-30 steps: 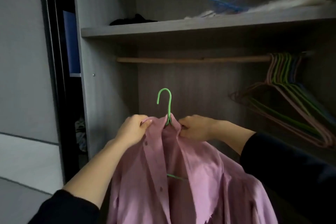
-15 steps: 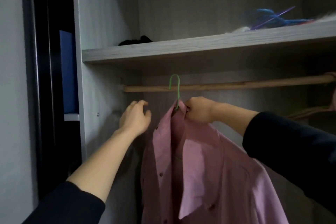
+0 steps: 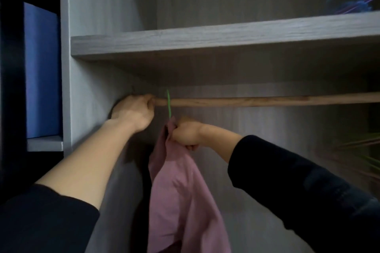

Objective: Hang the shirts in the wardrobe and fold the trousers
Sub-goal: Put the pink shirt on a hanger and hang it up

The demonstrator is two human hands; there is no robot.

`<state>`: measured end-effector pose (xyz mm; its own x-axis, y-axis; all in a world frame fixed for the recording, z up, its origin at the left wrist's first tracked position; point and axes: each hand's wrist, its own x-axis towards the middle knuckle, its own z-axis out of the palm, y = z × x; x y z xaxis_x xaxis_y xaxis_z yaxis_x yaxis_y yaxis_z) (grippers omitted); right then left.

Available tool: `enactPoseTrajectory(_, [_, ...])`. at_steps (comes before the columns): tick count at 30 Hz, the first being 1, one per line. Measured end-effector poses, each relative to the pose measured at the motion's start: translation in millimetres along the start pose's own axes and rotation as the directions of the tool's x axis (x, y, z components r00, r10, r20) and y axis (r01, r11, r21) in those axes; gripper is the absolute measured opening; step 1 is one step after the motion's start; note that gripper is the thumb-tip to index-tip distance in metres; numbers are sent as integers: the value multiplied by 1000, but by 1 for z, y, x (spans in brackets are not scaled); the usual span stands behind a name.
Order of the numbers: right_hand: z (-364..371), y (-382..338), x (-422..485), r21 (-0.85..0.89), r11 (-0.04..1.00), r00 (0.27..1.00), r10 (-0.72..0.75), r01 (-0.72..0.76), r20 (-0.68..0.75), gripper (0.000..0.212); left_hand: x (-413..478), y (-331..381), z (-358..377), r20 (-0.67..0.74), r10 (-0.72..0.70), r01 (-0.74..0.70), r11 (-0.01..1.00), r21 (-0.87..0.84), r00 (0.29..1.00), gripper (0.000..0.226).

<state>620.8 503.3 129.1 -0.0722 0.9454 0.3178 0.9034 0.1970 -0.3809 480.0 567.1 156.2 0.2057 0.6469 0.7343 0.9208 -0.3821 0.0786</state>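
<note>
Under the grey wardrobe shelf (image 3: 205, 41), the hanging of one shirt was judged to be the step in hand. The wooden rail (image 3: 267, 99) was gripped at its left end by the left hand (image 3: 133, 113), whose fingers were curled round it. Just beside that hand, the green hanger hook (image 3: 168, 102) was seen crossing the rail, its tip above the rail's top edge; whether it was seated over the rail could not be told. The pink shirt (image 3: 181, 191) was held up at its collar, right under the hook, by the right hand (image 3: 186, 134), which was closed in a fist on the bunched cloth, while the rest of the garment hung straight down below the rail. Next, it was judged, the hook would need to be lowered fully onto the rail, and the collar let go only once the weight was borne by the hanger. Spare hangers (image 3: 362, 154) were made out, blurred, at the far right. No trousers were in view, so the folding was taken as not yet begun.
</note>
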Motion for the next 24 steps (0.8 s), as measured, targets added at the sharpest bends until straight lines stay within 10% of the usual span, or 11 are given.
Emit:
enactPoseTrajectory(11, [59,6,31,626,778,998,-68,45,13,16,11,-1,-23,87,6,-11,998,58,996,45])
enactPoseTrajectory(24, [42,46,-6,618,784,998,-32,60,-55,21,-9,6,6,14,-72,73,993,-91,997,46])
